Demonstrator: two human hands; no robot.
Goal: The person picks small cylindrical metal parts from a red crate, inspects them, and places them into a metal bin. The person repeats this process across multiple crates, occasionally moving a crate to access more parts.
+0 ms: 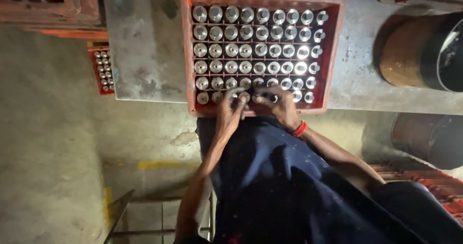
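A red plastic crate (188,56) stands on a grey metal table (144,46), filled with rows of shiny round metal parts (246,34) set upright in a grid. My left hand (230,110) reaches over the crate's near wall, its fingers curled around a metal part (239,95) in the front row. My right hand (279,106), with a red band at the wrist, rests on the front row beside it and grips another metal part (271,98). Both hands cover several parts of the near row.
A second red crate (102,70) of similar parts sits lower at the left, and more crates (48,7) stand at the top left. Large rusty cylinders (419,51) lie at the right. The concrete floor has a yellow line (159,165).
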